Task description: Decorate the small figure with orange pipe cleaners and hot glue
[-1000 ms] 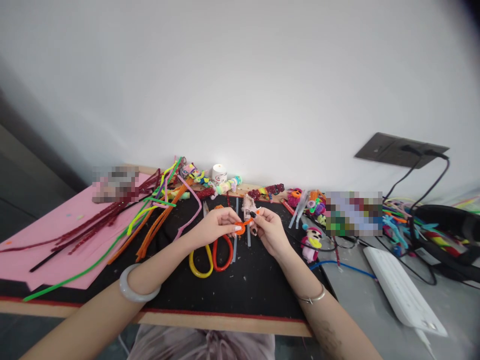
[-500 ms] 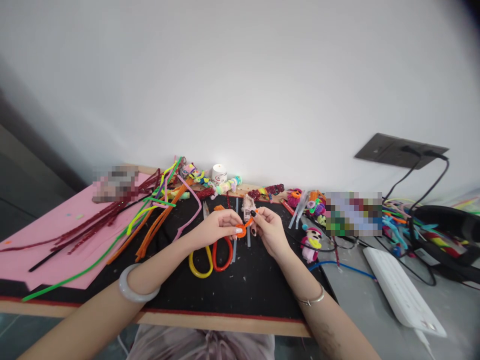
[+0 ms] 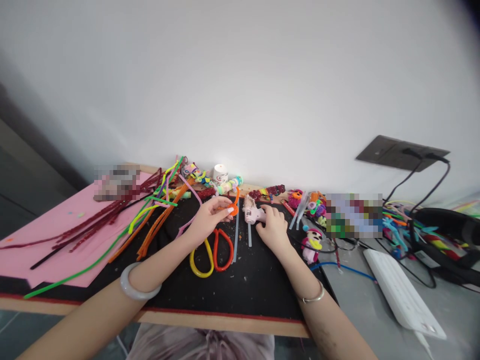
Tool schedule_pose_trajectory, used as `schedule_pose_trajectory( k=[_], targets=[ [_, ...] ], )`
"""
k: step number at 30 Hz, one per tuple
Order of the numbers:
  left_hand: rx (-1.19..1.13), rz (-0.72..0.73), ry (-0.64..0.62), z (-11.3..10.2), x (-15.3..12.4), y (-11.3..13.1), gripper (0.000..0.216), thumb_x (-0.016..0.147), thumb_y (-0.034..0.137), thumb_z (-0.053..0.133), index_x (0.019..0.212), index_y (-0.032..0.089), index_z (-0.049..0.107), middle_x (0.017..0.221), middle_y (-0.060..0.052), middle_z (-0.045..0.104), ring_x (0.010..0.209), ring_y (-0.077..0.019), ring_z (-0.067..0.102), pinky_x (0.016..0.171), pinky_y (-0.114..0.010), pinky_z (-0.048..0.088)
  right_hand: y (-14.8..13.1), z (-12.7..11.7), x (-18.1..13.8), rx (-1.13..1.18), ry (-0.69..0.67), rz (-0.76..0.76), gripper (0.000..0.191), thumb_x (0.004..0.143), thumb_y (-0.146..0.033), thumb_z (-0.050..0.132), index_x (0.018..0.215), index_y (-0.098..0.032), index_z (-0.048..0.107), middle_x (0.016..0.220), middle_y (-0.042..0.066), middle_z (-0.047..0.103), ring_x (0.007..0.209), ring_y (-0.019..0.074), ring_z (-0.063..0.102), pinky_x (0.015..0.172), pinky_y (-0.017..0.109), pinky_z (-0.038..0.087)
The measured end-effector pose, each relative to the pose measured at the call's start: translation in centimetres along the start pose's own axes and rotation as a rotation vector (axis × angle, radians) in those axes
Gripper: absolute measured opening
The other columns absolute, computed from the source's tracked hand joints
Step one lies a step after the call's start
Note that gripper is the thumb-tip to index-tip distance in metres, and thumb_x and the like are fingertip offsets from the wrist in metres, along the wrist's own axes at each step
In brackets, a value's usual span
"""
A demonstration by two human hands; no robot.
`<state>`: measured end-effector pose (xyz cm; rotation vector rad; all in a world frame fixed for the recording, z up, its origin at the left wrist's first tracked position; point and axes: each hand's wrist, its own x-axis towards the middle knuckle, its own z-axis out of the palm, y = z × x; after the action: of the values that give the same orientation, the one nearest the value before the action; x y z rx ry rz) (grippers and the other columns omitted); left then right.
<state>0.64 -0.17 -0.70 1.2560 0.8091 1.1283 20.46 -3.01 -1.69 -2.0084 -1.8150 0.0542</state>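
Observation:
My left hand (image 3: 210, 216) pinches a short bent orange pipe cleaner (image 3: 235, 204) and holds it up over the black mat (image 3: 258, 285). My right hand (image 3: 273, 224) lies on a pink glue gun (image 3: 252, 214) that rests on the mat, fingers curled over its body. Scissors (image 3: 212, 250) with one yellow and one red handle loop lie just below my left hand. Clear glue sticks (image 3: 249, 235) lie between my hands.
Long pipe cleaners (image 3: 150, 220) in green, orange, pink and dark red spread over a pink sheet (image 3: 45, 235) at the left. Small colourful craft figures (image 3: 311, 242) line the back and right. A white power strip (image 3: 401, 295), cables and a wall socket (image 3: 397, 150) are at the right.
My hands have parted. The left hand carried the orange pipe cleaner up and away from me, while the right hand let go of it and moved onto the pink glue gun.

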Motion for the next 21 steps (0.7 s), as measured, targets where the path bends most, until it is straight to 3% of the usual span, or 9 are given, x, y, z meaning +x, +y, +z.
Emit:
schedule_pose_trajectory(
  k=[6, 10, 13, 16, 21],
  targets=[
    [-0.015, -0.006, 0.045, -0.14, 0.20, -0.09, 0.024, 0.072, 0.029, 0.065, 0.091, 0.017, 0.056, 0.079, 0.000, 0.061, 0.065, -0.0101, 0.060, 0.068, -0.025, 0.051, 0.60, 0.02, 0.43, 0.079, 0.024, -0.022, 0.043, 0.067, -0.022, 0.057, 0.110, -0.023, 0.054, 0.105, 0.008, 0.061, 0.096, 0.0269, 0.049, 0.081, 0.040, 0.035],
    [0.016, 0.027, 0.062, -0.25, 0.31, -0.12, 0.025, 0.072, 0.030, 0.065, 0.091, 0.016, 0.056, 0.079, 0.000, 0.060, 0.065, -0.0110, 0.061, 0.067, -0.026, 0.051, 0.87, -0.05, 0.72, 0.448, 0.100, -0.045, 0.033, 0.071, -0.026, 0.058, 0.103, -0.023, 0.060, 0.098, 0.005, 0.065, 0.088, 0.0230, 0.056, 0.080, 0.036, 0.040],
    [0.046, 0.030, 0.074, -0.29, 0.37, -0.18, 0.026, 0.072, 0.031, 0.065, 0.091, 0.016, 0.056, 0.079, -0.001, 0.061, 0.064, -0.0116, 0.062, 0.066, -0.026, 0.052, 0.75, -0.20, 0.83, 0.734, 0.134, 0.023, 0.024, 0.071, -0.029, 0.059, 0.092, -0.018, 0.064, 0.089, 0.007, 0.066, 0.080, 0.0226, 0.058, 0.074, 0.034, 0.044],
    [0.062, 0.026, 0.087, -0.34, 0.46, -0.25, 0.026, 0.071, 0.032, 0.065, 0.090, 0.015, 0.056, 0.078, -0.001, 0.062, 0.063, -0.0117, 0.062, 0.065, -0.026, 0.052, 0.75, -0.04, 0.89, 0.903, 0.059, 0.088, 0.025, 0.068, -0.031, 0.063, 0.087, -0.015, 0.063, 0.072, 0.004, 0.064, 0.062, 0.0180, 0.055, 0.059, 0.030, 0.044],
    [0.076, 0.030, 0.098, -0.39, 0.47, -0.23, 0.028, 0.071, 0.032, 0.066, 0.091, 0.015, 0.057, 0.080, -0.001, 0.062, 0.063, -0.0118, 0.062, 0.065, -0.026, 0.052, 0.99, 0.68, 0.87, 1.050, -0.107, 0.086, 0.024, 0.067, -0.034, 0.065, 0.082, -0.016, 0.059, 0.045, -0.007, 0.046, 0.037, 0.0081, 0.036, 0.038, 0.021, 0.029]
  ],
)
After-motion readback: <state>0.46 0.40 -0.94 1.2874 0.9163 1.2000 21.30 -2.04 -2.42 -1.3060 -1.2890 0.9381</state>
